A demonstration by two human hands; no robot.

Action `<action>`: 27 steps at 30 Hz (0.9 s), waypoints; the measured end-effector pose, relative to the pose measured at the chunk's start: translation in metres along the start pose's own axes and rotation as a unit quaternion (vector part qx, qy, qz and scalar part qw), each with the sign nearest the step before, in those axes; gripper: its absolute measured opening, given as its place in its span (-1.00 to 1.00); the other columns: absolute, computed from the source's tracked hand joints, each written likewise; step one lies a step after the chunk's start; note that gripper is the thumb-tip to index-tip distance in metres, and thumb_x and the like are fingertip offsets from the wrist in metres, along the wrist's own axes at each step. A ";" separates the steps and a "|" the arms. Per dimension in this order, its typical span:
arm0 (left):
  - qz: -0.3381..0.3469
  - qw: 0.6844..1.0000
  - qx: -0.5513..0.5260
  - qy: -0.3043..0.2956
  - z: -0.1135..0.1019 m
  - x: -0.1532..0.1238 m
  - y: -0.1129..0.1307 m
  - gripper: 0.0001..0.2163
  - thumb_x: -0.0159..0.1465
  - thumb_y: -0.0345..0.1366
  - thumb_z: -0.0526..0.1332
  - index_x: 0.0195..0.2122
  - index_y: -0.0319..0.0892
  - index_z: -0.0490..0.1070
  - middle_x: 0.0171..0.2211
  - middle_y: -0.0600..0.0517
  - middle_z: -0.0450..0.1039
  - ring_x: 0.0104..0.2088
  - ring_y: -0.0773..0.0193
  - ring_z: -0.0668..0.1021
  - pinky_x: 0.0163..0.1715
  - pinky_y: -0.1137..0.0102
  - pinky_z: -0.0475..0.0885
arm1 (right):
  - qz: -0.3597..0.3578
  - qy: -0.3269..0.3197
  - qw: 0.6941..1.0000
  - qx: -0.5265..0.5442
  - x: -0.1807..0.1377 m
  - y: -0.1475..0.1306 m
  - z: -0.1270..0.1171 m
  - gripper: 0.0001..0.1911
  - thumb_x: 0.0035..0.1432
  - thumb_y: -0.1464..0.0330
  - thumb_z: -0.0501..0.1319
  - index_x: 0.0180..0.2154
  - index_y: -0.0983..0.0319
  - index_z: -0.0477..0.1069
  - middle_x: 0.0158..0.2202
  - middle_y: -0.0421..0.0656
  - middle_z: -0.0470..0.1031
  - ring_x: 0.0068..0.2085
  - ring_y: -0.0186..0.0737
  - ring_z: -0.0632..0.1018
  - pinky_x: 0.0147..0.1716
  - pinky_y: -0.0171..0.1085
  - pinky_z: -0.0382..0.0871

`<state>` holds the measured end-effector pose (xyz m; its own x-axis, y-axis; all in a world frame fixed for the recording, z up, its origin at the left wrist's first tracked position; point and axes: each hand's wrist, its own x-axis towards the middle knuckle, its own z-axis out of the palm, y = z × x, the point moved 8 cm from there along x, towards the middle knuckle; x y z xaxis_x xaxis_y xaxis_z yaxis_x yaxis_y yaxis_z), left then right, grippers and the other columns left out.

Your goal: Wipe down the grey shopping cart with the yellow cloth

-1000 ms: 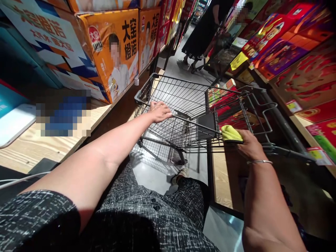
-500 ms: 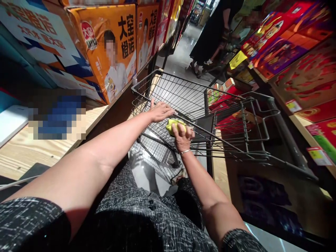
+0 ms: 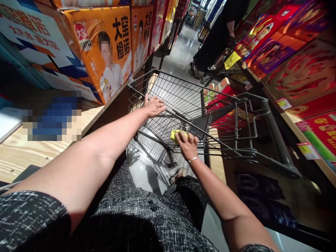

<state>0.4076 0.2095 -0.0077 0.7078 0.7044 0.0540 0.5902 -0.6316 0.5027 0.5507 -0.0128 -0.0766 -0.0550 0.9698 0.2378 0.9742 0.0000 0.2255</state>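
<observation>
A dark wire shopping cart [image 3: 200,125] stands tilted across my view, its basket in front of me. My left hand [image 3: 154,106] lies on the near top rim with its fingers stretched out and apart. Lower and to the right, my right hand [image 3: 188,144] is closed around a yellow-green cloth [image 3: 176,134], beside the near wire side of the basket. The palm and part of the cloth are hidden by the fingers. Whether the cloth presses on the wires is hard to tell.
Orange drink cartons [image 3: 105,52] are stacked on a wooden shelf [image 3: 89,120] at left. Red and purple gift boxes [image 3: 278,52] fill the right shelf. A person in dark clothes [image 3: 212,38] stands further up the aisle. The cart's handle [image 3: 280,143] points right.
My right hand has moved down and right with the cloth, away from the rim. My left hand has slid slightly left along the rim. The view has shifted a little.
</observation>
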 end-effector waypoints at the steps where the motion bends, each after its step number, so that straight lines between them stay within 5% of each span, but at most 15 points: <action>1: -0.003 1.000 0.003 0.003 -0.001 -0.001 0.003 -0.58 0.46 0.04 -0.01 0.09 0.07 0.56 0.34 0.09 0.31 0.46 -0.13 0.00 0.37 -0.24 -0.52 | 0.023 0.057 0.998 -0.006 -0.002 0.015 -0.023 -0.40 0.33 0.44 0.10 0.32 -0.11 0.31 0.29 -0.07 0.38 0.24 0.10 0.24 0.14 0.10 0.07; 4: 0.038 0.999 0.004 0.006 0.000 -0.007 0.031 -0.57 0.47 0.04 -0.03 0.18 0.12 0.50 0.37 0.13 0.27 0.47 -0.12 -0.05 0.38 -0.21 -0.53 | 0.083 0.187 0.978 -0.024 -0.013 0.044 -0.070 -0.35 0.30 0.47 0.10 0.34 -0.15 0.29 0.27 -0.08 0.38 0.27 0.13 0.21 0.19 0.17 0.00; 7: 0.108 0.994 -0.013 -0.023 0.009 -0.016 0.071 -0.55 0.50 0.02 -0.07 0.29 0.11 0.40 0.36 0.13 0.29 0.46 0.00 0.03 0.42 -0.13 -0.48 | 0.099 0.206 0.973 -0.020 -0.017 0.041 -0.062 -0.36 0.30 0.47 0.08 0.33 -0.13 0.32 0.25 -0.06 0.39 0.27 0.15 0.22 0.19 0.22 0.01; 10: 0.140 0.988 -0.021 -0.061 0.022 -0.022 0.092 -0.54 0.53 -0.02 -0.12 0.34 0.08 0.33 0.34 0.09 0.32 0.43 0.10 0.16 0.44 -0.07 -0.43 | 0.069 0.099 0.993 0.007 -0.009 0.012 -0.007 -0.39 0.33 0.46 0.06 0.32 -0.11 0.34 0.26 -0.05 0.42 0.24 0.14 0.27 0.18 0.21 0.08; 14: 0.164 0.984 -0.031 -0.061 0.031 -0.024 0.090 -0.57 0.54 -0.10 -0.10 0.35 0.13 0.30 0.37 0.14 0.28 0.45 0.16 0.14 0.42 -0.04 -0.55 | -0.007 -0.104 0.994 0.034 -0.008 -0.038 0.074 -0.42 0.34 0.50 0.02 0.31 0.05 0.37 0.31 -0.02 0.37 0.24 0.08 0.31 0.21 0.13 0.14; 18: 0.171 0.983 -0.028 -0.054 0.032 -0.021 0.080 -0.59 0.48 -0.22 0.04 0.34 0.13 0.31 0.38 0.14 0.27 0.46 0.15 0.11 0.43 -0.06 -0.49 | -0.061 -0.152 0.985 0.048 -0.013 -0.062 0.097 -0.51 0.37 0.47 0.04 0.25 0.10 0.42 0.28 -0.09 0.41 0.25 -0.04 0.30 0.27 0.03 0.11; 23: 0.168 0.984 -0.017 -0.048 0.029 -0.014 0.073 -0.52 0.39 -0.37 0.15 0.32 0.10 0.32 0.38 0.10 0.28 0.46 0.14 0.13 0.44 -0.06 -0.45 | -0.064 -0.154 0.985 0.036 -0.018 -0.034 0.069 -0.48 0.35 0.47 0.07 0.26 0.04 0.40 0.28 -0.13 0.41 0.26 -0.03 0.27 0.23 0.01 0.13; 27: 0.167 0.985 -0.017 -0.042 0.027 -0.011 0.069 -0.52 0.38 -0.36 0.18 0.31 0.11 0.33 0.37 0.11 0.30 0.46 0.14 0.14 0.44 -0.05 -0.47 | -0.002 -0.020 1.000 -0.018 -0.035 0.029 -0.012 -0.38 0.33 0.44 0.10 0.34 -0.13 0.27 0.31 -0.12 0.37 0.26 0.05 0.24 0.15 0.09 0.13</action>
<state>0.4517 0.1494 0.0032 0.8913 0.4279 0.1499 0.3062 -0.8118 0.4972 0.5780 -0.0500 -0.0670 -0.0487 0.9789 0.1986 0.9657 -0.0047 0.2595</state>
